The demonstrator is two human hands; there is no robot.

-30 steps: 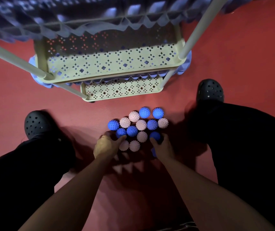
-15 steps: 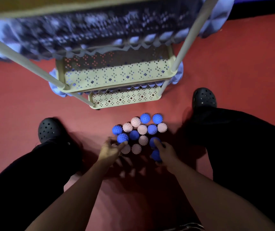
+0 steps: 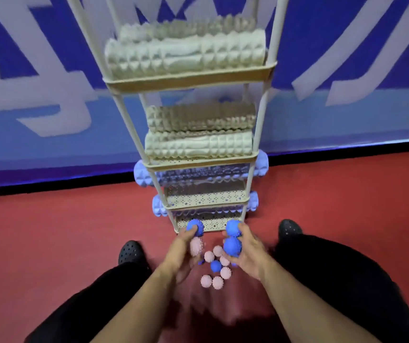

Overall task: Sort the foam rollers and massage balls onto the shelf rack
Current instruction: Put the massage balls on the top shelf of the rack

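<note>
My left hand (image 3: 182, 253) is lifted off the floor, holding a blue spiky massage ball (image 3: 195, 227) at the fingertips and a pink spiky ball (image 3: 196, 246) below it. My right hand (image 3: 248, 253) grips two blue spiky balls (image 3: 233, 240), one above the other. Between the hands, several pink balls (image 3: 212, 281) and one blue ball (image 3: 215, 266) lie on the red floor. Straight ahead stands the tall cream shelf rack (image 3: 188, 81). Beige foam rollers (image 3: 186, 55) fill its upper tiers and light-blue rollers (image 3: 141, 173) lie on lower ones.
My two black shoes (image 3: 130, 251) stand on the red carpet on either side of the ball pile. A blue wall with pale lettering (image 3: 50, 95) rises behind the rack. The lowest perforated tier (image 3: 213, 222) sits just beyond my hands.
Both hands picked balls out of the pile and rose toward the rack. The view tilted up, so the whole rack and the wall now show. Fewer balls lie on the floor.
</note>
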